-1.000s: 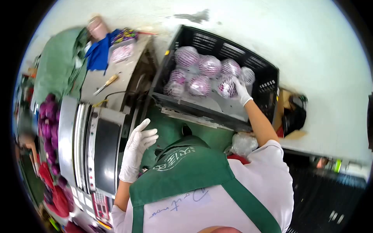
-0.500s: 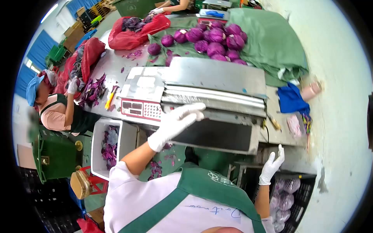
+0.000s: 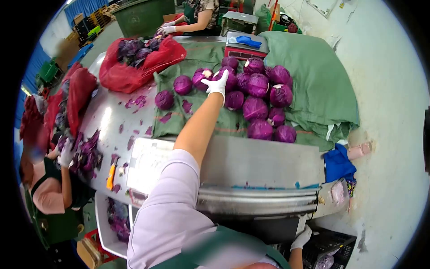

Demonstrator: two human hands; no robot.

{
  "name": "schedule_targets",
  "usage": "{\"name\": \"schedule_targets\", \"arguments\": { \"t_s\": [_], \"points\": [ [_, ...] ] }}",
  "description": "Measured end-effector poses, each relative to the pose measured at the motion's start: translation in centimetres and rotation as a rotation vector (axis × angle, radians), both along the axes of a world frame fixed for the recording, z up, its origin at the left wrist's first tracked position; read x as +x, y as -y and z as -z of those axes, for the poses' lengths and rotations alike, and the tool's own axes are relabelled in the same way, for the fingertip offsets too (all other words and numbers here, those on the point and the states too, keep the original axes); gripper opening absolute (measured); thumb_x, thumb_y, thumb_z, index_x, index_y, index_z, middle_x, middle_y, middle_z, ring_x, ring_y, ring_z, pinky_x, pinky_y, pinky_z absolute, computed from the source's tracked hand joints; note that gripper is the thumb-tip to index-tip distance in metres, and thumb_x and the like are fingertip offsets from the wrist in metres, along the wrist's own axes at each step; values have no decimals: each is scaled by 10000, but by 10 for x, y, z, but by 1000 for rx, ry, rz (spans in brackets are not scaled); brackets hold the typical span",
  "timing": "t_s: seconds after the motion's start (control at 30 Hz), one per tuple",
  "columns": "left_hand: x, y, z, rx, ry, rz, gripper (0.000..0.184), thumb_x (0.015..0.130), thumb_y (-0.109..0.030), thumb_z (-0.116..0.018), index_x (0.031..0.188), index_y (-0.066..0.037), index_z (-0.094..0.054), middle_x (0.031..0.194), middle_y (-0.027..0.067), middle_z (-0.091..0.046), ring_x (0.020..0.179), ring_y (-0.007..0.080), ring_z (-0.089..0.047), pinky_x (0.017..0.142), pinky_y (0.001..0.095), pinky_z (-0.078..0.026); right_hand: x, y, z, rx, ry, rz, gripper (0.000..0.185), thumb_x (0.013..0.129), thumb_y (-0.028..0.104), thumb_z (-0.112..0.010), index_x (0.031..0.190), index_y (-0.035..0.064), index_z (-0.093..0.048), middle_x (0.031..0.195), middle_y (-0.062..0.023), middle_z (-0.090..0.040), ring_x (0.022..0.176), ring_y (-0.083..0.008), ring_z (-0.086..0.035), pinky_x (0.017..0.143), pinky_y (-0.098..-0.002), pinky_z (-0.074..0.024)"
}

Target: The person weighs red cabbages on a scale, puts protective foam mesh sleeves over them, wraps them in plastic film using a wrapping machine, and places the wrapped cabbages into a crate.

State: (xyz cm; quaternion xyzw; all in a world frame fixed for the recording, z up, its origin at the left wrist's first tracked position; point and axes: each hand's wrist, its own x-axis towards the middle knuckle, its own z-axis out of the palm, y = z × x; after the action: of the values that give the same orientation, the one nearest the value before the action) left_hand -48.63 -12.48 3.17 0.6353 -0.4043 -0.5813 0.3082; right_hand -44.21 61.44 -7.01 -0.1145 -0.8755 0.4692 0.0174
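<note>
My left hand (image 3: 216, 84), in a white glove, reaches over the machine with thumb and fingers spread. It is at the front of a purple cabbage (image 3: 230, 80), beside another cabbage (image 3: 202, 79); whether it presses on them is unclear. Several more purple cabbages (image 3: 258, 85) lie piled to its right on a green cloth (image 3: 197, 56). My right hand (image 3: 301, 237), also gloved, is low at the right, by the corner of the wrapping machine (image 3: 260, 161) and the black crate (image 3: 345, 246). Its fingers are small and partly hidden. Net-wrapped balls (image 3: 325, 261) show inside the crate.
Red net bags (image 3: 165, 60) and leaf scraps lie on the metal table (image 3: 112, 105), with a yellow-handled tool (image 3: 111, 176). One person (image 3: 49, 184) works at the left, another (image 3: 197, 20) at the back. A white bin (image 3: 104, 224) stands lower left.
The view has swung from the crate to the table. My left hand has moved forward from above the machine to the cabbages. My right hand has left the wrapped balls and is beside the machine.
</note>
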Motion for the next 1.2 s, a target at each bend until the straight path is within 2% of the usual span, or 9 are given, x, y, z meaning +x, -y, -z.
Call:
{"name": "schedule_targets", "arguments": {
  "t_s": [0.1,0.13,0.27,0.4,0.47,0.6,0.8,1.0,1.2],
  "points": [
    [-42,5,-10,42,91,-140,1429,485,-627,-866,1535,-229,17,1536,331,-24,1380,472,-283,1084,557,-327,-5,-12,17,-185,18,102,304,931,182,-443,974,-55,-628,965,-115,-624,918,-229,-585,854,-352,-465],
    [-52,5,-7,8,224,-238,1288,559,-578,-835,1526,-212,-67,1488,333,-211,1289,561,-356,1032,592,-378,0,-5,10,-252,21,131,293,925,175,-448,955,-51,-631,946,-109,-622,906,-226,-584,845,-353,-468],
    [-48,16,37,-159,84,-277,1090,625,-395,-828,1483,-144,-204,1366,273,-391,1205,430,-502,959,511,-479,0,-16,13,-121,6,70,261,909,154,-469,896,-37,-645,944,-94,-621,901,-200,-577,848,-333,-461],
    [46,12,20,125,-774,131,864,749,-333,-783,1427,-114,-294,1397,151,-406,1264,331,-463,1015,557,-420,6,11,-11,-68,40,7,295,926,154,-443,977,-40,-659,1013,-136,-646,974,-251,-587,913,-343,-440],
    [112,-49,-52,-296,-459,374,574,859,-353,-679,1302,-66,-456,1220,126,-552,1074,247,-596,909,426,-509,6,12,-23,25,98,-101,306,930,149,-417,985,-34,-656,1025,-165,-651,990,-282,-583,912,-353,-434],
    [246,-97,-72,-1235,270,342,733,836,-156,-720,1452,-24,-345,1402,163,-451,1251,271,-477,1083,358,-347,-42,5,-41,368,-319,-317,146,894,104,-545,966,-12,-597,965,-192,-609,917,-356,-579,833,-415,-458],
    [371,-189,-60,-969,480,285,753,850,-105,-672,1489,-34,-279,1536,126,-297,1402,237,-298,1164,375,-205,-245,93,-70,399,-728,-757,170,813,48,-539,956,43,-631,964,-151,-615,920,-334,-596,798,-415,-488],
    [400,-232,-4,-934,473,277,895,743,-30,-690,1502,-37,-216,1550,139,-249,1428,270,-238,1180,380,-152,-403,208,-67,1016,-745,-784,177,811,121,-563,961,123,-657,940,-102,-625,907,-282,-619,723,-440,-531],
    [410,-232,-13,-895,305,349,992,685,67,-687,1519,-61,-165,1569,119,-180,1418,280,-240,1141,415,-286,-470,258,-39,1162,-689,-727,411,855,180,-527,1259,223,-586,1421,-104,-438,1328,-312,-389,956,-524,-441]
  ]
}}
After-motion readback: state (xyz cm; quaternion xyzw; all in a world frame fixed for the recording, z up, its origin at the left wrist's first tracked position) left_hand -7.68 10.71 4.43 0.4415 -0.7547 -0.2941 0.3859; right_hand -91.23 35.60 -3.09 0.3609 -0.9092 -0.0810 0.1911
